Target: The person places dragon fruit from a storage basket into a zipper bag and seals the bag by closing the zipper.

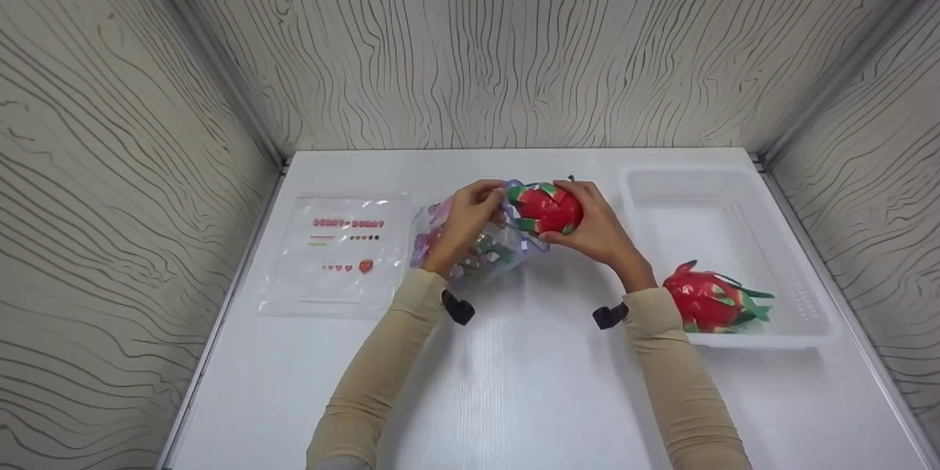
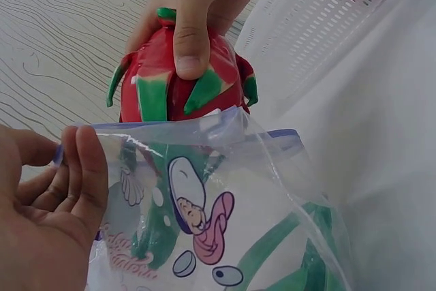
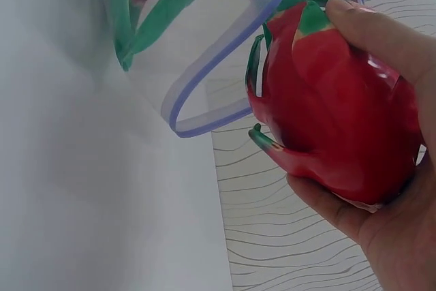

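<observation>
As a red, green-tipped dragon fruit (image 1: 552,210) hovered at the purple-edged mouth of a clear bag (image 2: 211,216), a person's right hand (image 1: 601,233) held it, thumb and fingers curled round its sides. From where I stood, I could not tell whether its tips lay past the rim. The left hand (image 1: 466,219) pinched the bag's edge from the left, between thumb and fingers, and cartoon prints showed on the plastic. To the right on the white table (image 1: 514,382), a white basket (image 1: 683,228) held a second dragon fruit (image 1: 709,301) at its near left corner, just beside a beige sleeve (image 1: 683,382). To the left lay a flat clear pouch (image 1: 334,255) with red lettering. Wood-grain panels (image 1: 470,44) rose on the far side and both flanks.
</observation>
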The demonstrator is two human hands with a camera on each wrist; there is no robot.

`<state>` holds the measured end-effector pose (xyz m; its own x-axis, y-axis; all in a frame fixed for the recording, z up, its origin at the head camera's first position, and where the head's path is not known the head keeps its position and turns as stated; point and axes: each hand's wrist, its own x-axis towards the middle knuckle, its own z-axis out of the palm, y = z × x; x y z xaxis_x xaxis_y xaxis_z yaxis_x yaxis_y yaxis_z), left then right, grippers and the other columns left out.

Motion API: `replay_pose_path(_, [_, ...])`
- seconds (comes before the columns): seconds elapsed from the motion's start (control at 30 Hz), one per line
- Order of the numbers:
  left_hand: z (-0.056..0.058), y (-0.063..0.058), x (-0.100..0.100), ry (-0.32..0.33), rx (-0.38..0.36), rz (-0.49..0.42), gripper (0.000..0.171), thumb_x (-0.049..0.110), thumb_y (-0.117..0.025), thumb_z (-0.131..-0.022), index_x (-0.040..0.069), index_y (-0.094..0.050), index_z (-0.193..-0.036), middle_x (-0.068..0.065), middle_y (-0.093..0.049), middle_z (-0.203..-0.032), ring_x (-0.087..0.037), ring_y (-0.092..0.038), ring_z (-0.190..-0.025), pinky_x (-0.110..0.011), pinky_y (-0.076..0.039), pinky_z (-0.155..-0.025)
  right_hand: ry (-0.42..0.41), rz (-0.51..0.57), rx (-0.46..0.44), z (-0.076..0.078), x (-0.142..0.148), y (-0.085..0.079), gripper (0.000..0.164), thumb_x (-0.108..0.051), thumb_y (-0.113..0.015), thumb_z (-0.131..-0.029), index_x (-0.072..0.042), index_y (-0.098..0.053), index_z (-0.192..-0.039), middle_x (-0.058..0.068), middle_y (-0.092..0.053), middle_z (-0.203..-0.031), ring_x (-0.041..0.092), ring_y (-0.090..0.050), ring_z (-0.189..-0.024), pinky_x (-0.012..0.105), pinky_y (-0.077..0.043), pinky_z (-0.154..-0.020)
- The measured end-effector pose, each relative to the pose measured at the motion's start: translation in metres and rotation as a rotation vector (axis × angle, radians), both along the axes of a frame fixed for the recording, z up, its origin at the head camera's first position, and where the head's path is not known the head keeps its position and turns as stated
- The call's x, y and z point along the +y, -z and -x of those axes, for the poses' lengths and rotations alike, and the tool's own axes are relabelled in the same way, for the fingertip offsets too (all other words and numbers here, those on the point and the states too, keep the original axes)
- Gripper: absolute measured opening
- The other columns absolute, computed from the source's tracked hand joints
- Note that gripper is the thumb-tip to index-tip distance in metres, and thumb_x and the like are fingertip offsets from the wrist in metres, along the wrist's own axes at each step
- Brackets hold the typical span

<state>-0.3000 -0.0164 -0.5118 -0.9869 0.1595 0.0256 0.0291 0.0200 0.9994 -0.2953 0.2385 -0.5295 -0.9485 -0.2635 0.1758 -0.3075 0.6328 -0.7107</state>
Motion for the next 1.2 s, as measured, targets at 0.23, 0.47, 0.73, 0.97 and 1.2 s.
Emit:
replay_pose_path(0.23, [0.001,0.0,0.001,0.004,0.004,0.004,0.031,0.018,-0.058,-0.109,0.003,-0.07,-0.133,-0.004,-0.071,-0.097,-0.013,-0.066,-0.077,-0.025,-0.063,-0.073,0.0,0.004,0.021,-0.001,-0.006,0.003,0.096,-0.037,-0.096,-0.078,-0.017,-0.046,-0.157,0.016,-0.046,-0.152,0.039,-0.05,-0.143,0.061,-0.048,-0.117])
replay_pose_path(0.47, [0.0,0.0,0.0,0.009,0.019,0.0,0.031,0.017,-0.057,-0.109,0.002,-0.069,-0.133,-0.004,-0.071,-0.1,-0.011,-0.065,-0.081,-0.023,-0.061,-0.077,0.002,-0.02,0.037,-0.002,-0.013,0.005,0.096,-0.042,-0.095,-0.079,-0.016,-0.046,-0.157,0.017,-0.048,-0.15,0.038,-0.051,-0.142,0.06,-0.049,-0.116])
replay_pose_path(0.73, [0.0,-0.001,0.0,-0.001,-0.026,0.038,0.031,0.022,-0.057,-0.11,0.01,-0.07,-0.134,-0.007,-0.074,-0.113,-0.015,-0.067,-0.087,-0.025,-0.062,-0.083,-0.005,-0.044,0.078,-0.002,-0.016,0.003,0.094,-0.041,-0.096,-0.078,-0.018,-0.048,-0.156,0.018,-0.049,-0.149,0.039,-0.052,-0.141,0.06,-0.049,-0.116])
replay_pose_path(0.97, [0.001,-0.001,0.0,0.002,-0.044,0.039,0.031,0.022,-0.057,-0.11,0.011,-0.069,-0.136,-0.008,-0.074,-0.116,-0.016,-0.067,-0.089,-0.026,-0.063,-0.083,-0.02,-0.039,0.089,-0.003,-0.017,0.002,0.094,-0.042,-0.096,-0.077,-0.019,-0.049,-0.156,0.018,-0.049,-0.15,0.039,-0.053,-0.141,0.06,-0.05,-0.115])
replay_pose_path(1.2, [-0.001,-0.001,0.002,0.02,-0.047,0.063,0.032,0.026,-0.06,-0.109,0.011,-0.069,-0.136,-0.008,-0.075,-0.119,-0.016,-0.068,-0.091,-0.027,-0.063,-0.087,-0.026,-0.028,0.076,0.001,-0.02,0.004,0.096,-0.039,-0.098,-0.076,-0.018,-0.049,-0.156,0.017,-0.05,-0.15,0.039,-0.054,-0.14,0.059,-0.051,-0.115])
